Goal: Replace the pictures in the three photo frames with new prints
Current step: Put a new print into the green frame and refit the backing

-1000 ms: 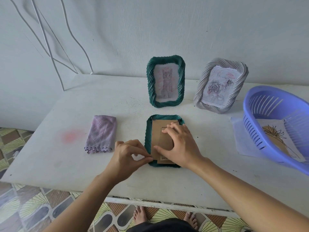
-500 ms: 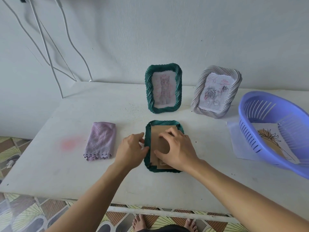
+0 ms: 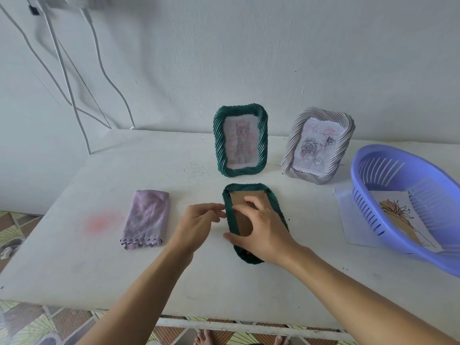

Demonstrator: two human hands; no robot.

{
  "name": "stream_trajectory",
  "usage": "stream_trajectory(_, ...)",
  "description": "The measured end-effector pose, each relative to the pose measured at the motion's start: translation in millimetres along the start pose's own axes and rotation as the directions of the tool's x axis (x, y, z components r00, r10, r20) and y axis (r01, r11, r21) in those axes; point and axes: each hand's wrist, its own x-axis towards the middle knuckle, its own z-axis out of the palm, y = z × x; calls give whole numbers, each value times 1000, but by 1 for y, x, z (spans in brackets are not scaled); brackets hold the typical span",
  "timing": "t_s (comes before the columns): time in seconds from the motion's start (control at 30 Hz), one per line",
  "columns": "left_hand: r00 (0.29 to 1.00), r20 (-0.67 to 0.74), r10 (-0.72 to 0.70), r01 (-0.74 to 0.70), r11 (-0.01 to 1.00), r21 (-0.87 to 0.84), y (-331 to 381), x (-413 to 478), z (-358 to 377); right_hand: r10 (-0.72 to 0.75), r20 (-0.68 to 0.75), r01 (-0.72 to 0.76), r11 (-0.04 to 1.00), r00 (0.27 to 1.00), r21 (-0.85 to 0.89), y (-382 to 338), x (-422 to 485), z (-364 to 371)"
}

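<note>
A dark green photo frame [image 3: 246, 189] lies face down at the middle of the white table [image 3: 124, 270], its brown cardboard backing [image 3: 240, 220] showing. My right hand [image 3: 261, 230] is curled over it, thumb at the frame's lower left edge and fingertips on the backing. My left hand [image 3: 196, 225] lies beside the frame with relaxed fingers touching its left rim. Behind stand a second green frame [image 3: 219, 145] holding a cat picture and a grey frame [image 3: 290, 158] holding a rose picture. A flower print [image 3: 398, 215] lies in the purple basket [image 3: 368, 185].
A folded lilac cloth [image 3: 146, 217] lies left of my hands, near a pink stain [image 3: 99, 222]. A white sheet [image 3: 348, 215] sticks out from under the basket at the right. White cables [image 3: 62, 70] hang down the wall at the back left. My bare feet show below the table's front edge.
My left hand has moved from the frame's lower left corner up along its left rim and its fingers have loosened. My right hand's fingers have curled more over the backing. The camera tilted up.
</note>
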Motion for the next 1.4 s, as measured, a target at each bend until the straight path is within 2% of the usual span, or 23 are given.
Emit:
stream_trajectory(0.1, 999, 32, -31, 33, 999, -41, 4, -3, 5, -2, -21, 3, 999, 1000, 44, -1, -1, -5)
stream_trajectory(0.2, 998, 53, -20, 23, 997, -67, 8, -5, 10, -33, -118, 43, 995, 992, 85, -2, -4, -9)
stream_trajectory(0.43, 990, 99, 101, -88, 988, -126, 13, -7, 14, -51, -337, 133, 966, 940, 224, -2, -6, -26)
stream_trajectory(0.5, 989, 89, 120, -108, 987, -122, 13, -5, 17, -32, -423, 162, 947, 905, 276, -1, -5, -35)
stream_trajectory(0.57, 993, 63, 96, -87, 988, -127, 11, -1, 21, 36, -439, 152, 910, 898, 386, 3, -4, -44)
stream_trajectory(0.77, 996, 88, 16, -9, 996, -84, 8, 5, 32, 238, -404, 135, 696, 883, 706, 10, -6, -63)
stream_trajectory(0.87, 987, 145, 67, -56, 995, -79, 12, 3, 34, 409, -283, 97, 418, 868, 903, 12, -6, -60)
stream_trajectory(0.93, 988, 125, 93, -83, 993, -87, 11, 2, 33, 452, -182, 62, 268, 873, 961, 13, -6, -56)
stream_trajectory(1.0, 996, 42, 76, -73, 994, -80, 5, 2, 29, 465, -122, 30, 200, 877, 979, 16, -6, -51)
stream_trajectory(1.07, 998, -18, 61, -62, 994, -89, -4, 2, 23, 494, -85, -5, 178, 865, 984, 23, -6, -45)
stream_trajectory(1.17, 996, -41, 80, -83, 994, -76, -13, 2, 13, 508, -51, -103, 270, 860, 957, 35, -5, -32)
stream_trajectory(1.23, 994, -42, 105, -105, 994, -15, -18, 4, 5, 472, -23, -216, 446, 882, 868, 45, -5, -23)
stream_trajectory(1.3, 992, -32, 122, -119, 989, 88, -22, 6, -1, 419, -9, -300, 665, 908, 684, 50, -5, -18)
stream_trajectory(1.4, 979, -2, 202, -190, 922, 338, -26, 8, -5, 328, -60, -264, 844, 943, 467, 50, -4, -15)
